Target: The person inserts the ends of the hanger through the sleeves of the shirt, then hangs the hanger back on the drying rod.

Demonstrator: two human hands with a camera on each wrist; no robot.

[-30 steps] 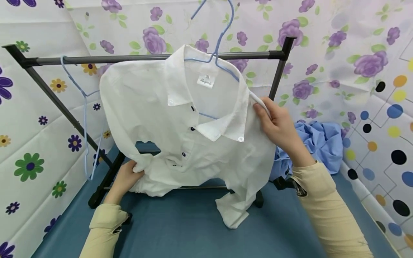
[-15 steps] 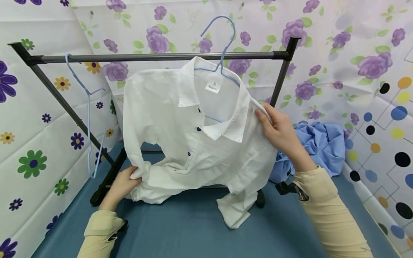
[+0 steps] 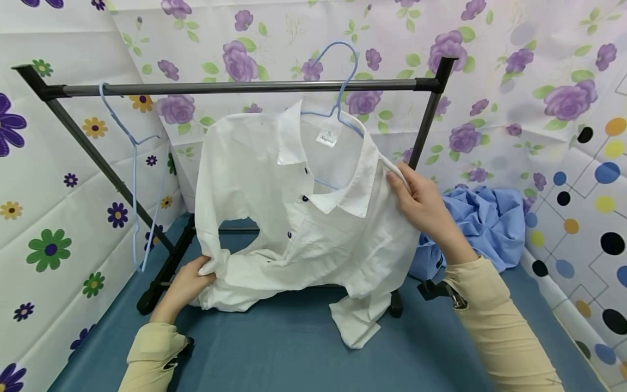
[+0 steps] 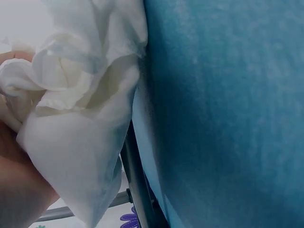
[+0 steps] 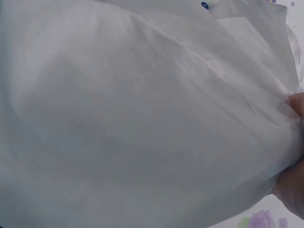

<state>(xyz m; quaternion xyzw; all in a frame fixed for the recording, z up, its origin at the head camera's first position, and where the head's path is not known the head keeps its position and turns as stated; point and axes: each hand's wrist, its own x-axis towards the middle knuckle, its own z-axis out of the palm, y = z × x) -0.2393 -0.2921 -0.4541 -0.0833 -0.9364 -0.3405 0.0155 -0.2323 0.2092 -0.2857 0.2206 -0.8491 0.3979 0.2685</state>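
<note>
A white button-up shirt (image 3: 338,250) with dark buttons and an M-size label hangs on a blue wire hanger (image 3: 338,103). The hanger's hook overlaps the rack's top bar, with its tip showing above the bar. My right hand (image 3: 421,204) pinches the shirt's shoulder on the right, around the hanger's end. Lower down on the left, my left hand (image 3: 183,286) grips bunched white cloth by the sleeve. In the left wrist view, folds of the shirt (image 4: 76,156) cover part of that hand. Smooth shirt cloth (image 5: 142,118) fills most of the right wrist view.
A black metal rack (image 3: 235,87) stands on the blue-covered table (image 3: 274,354) behind the shirt. An unfilled blue hanger (image 3: 134,179) hangs at its left end. Crumpled blue cloth (image 3: 490,223) lies on the right. Patterned sheets (image 3: 553,54) surround the table.
The shirt and hanger have come down, the hook dropping from well above the bar to lower over it. The shirt's left shoulder has shifted right and down. Both hands keep their hold.
</note>
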